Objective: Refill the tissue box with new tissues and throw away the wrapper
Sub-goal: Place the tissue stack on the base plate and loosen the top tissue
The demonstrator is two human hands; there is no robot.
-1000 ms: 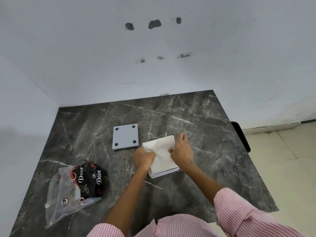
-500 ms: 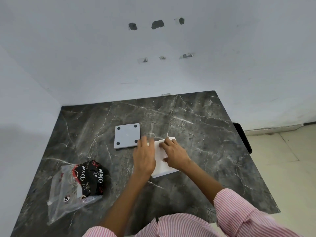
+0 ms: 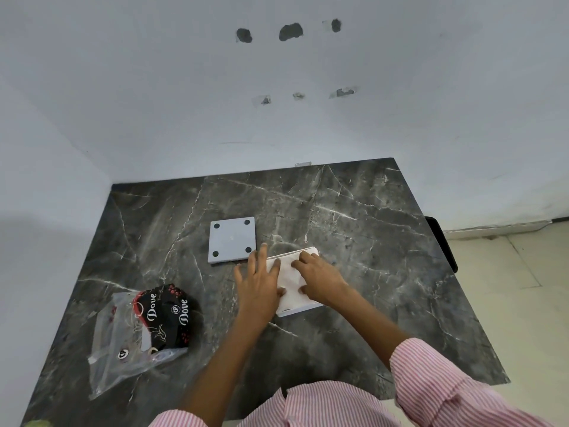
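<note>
From the head camera, a dark marbled surface (image 3: 354,211) is seen against a white wall. Near its middle, a stack of white tissues (image 3: 291,280) is pressed flat into a grey tissue box (image 3: 300,310) by the left hand (image 3: 258,283) and right hand (image 3: 320,277), fingers spread and flat, nothing gripped. A grey lid (image 3: 232,239) lies just behind-left; a crumpled plastic wrapper (image 3: 144,331) lies well apart, front-left.
</note>
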